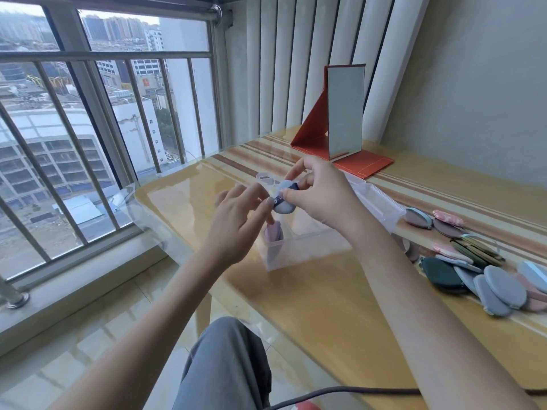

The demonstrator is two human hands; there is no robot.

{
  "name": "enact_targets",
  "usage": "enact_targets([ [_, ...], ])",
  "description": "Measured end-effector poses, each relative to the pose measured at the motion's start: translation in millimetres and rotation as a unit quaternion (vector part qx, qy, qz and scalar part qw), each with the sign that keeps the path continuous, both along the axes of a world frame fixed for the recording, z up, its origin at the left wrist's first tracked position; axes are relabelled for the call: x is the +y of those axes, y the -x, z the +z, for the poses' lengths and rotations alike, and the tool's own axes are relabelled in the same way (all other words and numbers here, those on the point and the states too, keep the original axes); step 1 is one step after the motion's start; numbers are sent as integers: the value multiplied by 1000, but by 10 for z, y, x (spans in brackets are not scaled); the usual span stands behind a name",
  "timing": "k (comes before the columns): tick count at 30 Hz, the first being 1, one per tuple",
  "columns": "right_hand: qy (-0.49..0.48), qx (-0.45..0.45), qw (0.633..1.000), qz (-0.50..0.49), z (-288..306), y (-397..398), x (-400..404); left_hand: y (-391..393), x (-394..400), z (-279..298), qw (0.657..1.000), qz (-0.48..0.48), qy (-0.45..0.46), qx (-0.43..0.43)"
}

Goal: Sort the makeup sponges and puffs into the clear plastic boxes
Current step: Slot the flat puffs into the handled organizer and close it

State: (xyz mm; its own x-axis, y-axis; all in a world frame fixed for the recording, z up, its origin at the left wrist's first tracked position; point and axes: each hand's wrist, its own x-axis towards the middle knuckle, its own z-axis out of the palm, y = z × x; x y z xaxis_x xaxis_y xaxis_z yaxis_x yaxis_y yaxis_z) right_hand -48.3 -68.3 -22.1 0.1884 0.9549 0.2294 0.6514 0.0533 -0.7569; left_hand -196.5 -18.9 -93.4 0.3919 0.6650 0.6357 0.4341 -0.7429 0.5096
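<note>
Above one clear plastic box (307, 250) holding one pink puff (273, 232), both hands, left (236, 223) and right (322, 190), pinch one pale-blue puff (282, 199).

a barred window (103, 119) fills the upper left, showing city buildings. pale curtains (296, 69) hang upper centre. glossy tiled floor (88, 335) lies lower left.

Box (299, 247) interior partly behind hands
</note>
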Motion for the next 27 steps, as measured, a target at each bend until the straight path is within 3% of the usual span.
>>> enact_targets([
  [5,17,-5,1000,3,9,-30,-8,48,53,88,994,4,-37,99],
  [13,41,-2,999,5,21,-75,-14,-4,-1,-3,994,-43,18,99],
  [18,54,-2,998,20,34,-78,-29,-30,-33,-46,997,-50,50,22],
  [23,46,-9,998,30,-2,-53,-24,-52,-7,-88,997,-55,25,-38],
  [27,21,-37,999,27,-51,-7,-8,-75,-5,-122,998,-44,18,-47],
])
